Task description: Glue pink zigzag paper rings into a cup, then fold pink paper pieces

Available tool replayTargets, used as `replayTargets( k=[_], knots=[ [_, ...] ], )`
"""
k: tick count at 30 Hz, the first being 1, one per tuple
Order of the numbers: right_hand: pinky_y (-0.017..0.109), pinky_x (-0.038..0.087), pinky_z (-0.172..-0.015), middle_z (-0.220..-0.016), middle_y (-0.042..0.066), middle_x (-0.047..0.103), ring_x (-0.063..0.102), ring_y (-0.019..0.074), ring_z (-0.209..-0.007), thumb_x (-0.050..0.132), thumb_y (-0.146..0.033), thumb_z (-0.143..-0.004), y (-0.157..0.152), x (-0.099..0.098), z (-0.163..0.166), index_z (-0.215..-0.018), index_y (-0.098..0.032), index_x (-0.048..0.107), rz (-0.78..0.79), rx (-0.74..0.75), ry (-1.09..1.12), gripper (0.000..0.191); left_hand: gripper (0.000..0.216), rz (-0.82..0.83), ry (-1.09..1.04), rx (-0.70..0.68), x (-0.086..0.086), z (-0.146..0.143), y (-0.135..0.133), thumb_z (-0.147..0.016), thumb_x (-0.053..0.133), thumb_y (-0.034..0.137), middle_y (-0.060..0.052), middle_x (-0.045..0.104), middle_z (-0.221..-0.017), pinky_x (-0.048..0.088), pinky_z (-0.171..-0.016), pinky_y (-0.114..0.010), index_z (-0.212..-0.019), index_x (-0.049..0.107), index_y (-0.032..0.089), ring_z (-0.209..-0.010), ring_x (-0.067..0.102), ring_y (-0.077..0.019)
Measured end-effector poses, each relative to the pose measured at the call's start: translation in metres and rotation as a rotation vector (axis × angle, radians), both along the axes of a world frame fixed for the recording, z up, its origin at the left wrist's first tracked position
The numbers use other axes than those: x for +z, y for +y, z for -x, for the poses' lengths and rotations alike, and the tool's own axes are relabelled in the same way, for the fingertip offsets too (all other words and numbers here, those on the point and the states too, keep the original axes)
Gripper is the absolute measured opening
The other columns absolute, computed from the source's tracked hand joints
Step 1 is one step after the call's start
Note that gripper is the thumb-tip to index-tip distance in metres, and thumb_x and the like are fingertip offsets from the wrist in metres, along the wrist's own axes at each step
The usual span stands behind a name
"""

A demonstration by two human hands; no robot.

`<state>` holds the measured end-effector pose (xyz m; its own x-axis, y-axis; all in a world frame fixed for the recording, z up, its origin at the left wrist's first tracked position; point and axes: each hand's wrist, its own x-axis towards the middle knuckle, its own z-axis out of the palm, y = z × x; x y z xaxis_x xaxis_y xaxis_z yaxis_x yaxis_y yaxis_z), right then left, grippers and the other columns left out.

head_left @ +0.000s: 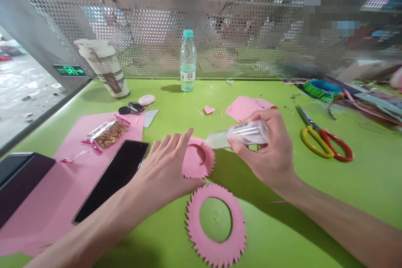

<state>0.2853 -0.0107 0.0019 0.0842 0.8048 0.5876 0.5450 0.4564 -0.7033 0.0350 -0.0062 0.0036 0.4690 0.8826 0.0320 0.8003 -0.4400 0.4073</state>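
Note:
My right hand (270,150) is wrapped around a clear plastic glue bottle (248,133), tilted almost flat. The nozzle end points left and meets the upper right edge of a pink paper disc with a jagged rim (205,157). On the disc's left side rests my left hand (169,161), with fingers stretched out and the thumb apart along the lower edge; it covers part of the disc. A pink paper ring with a toothed outer edge (240,226) lies flat just below, nearer to me.
Red-and-yellow scissors (326,142) lie at right, before paper scraps (373,104). A phone (116,176), snack packet (108,133) and large pink sheet (75,130) are at left. A cup (105,67) and water bottle (188,63) stand before the perforated screen (150,16).

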Motion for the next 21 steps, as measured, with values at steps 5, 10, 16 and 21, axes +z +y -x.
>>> replayTargets(
  k=[5, 10, 16, 21],
  knots=[
    [0.039, 0.058, -0.054, -0.101, 0.005, 0.067, 0.069, 0.0240, -0.077, 0.086, -0.033, -0.085, 0.004, -0.005, 0.001, -0.110, -0.030, 0.051, 0.037, 0.009, 0.077, 0.044, 0.107, 0.069, -0.001, -0.023, 0.005, 0.004, 0.000, -0.081, 0.074, 0.055, -0.018, 0.059, -0.155, 0.046, -0.113, -0.061, -0.171, 0.025, 0.023, -0.143, 0.054, -0.0449],
    [0.037, 0.058, -0.053, -0.104, 0.005, 0.068, 0.074, 0.0260, -0.083, 0.087, -0.035, -0.084, 0.005, -0.007, 0.008, -0.109, -0.031, 0.051, 0.065, 0.036, 0.033, 0.044, 0.100, 0.045, 0.006, -0.024, 0.004, 0.001, 0.001, -0.082, 0.073, 0.052, -0.018, 0.063, -0.151, 0.047, -0.110, -0.060, -0.168, 0.030, 0.021, -0.137, 0.058, -0.0445],
    [0.034, 0.057, -0.049, -0.095, 0.003, 0.067, 0.073, 0.0238, -0.077, 0.087, -0.035, -0.083, 0.000, 0.001, 0.006, -0.103, -0.030, 0.051, 0.033, 0.005, -0.018, 0.041, 0.101, -0.009, 0.014, 0.016, 0.000, -0.003, 0.001, -0.080, 0.075, 0.052, -0.017, 0.063, -0.151, 0.047, -0.110, -0.060, -0.166, 0.032, 0.022, -0.137, 0.057, -0.0444],
    [0.035, 0.061, -0.054, -0.104, 0.005, 0.068, 0.075, 0.0261, -0.087, 0.086, -0.034, -0.084, 0.000, -0.001, 0.002, -0.108, -0.030, 0.051, 0.010, 0.014, 0.034, 0.043, 0.106, -0.002, 0.014, 0.022, 0.003, -0.001, 0.000, -0.079, 0.074, 0.061, -0.018, 0.060, -0.154, 0.047, -0.110, -0.062, -0.167, 0.031, 0.021, -0.137, 0.057, -0.0451]
  ],
)
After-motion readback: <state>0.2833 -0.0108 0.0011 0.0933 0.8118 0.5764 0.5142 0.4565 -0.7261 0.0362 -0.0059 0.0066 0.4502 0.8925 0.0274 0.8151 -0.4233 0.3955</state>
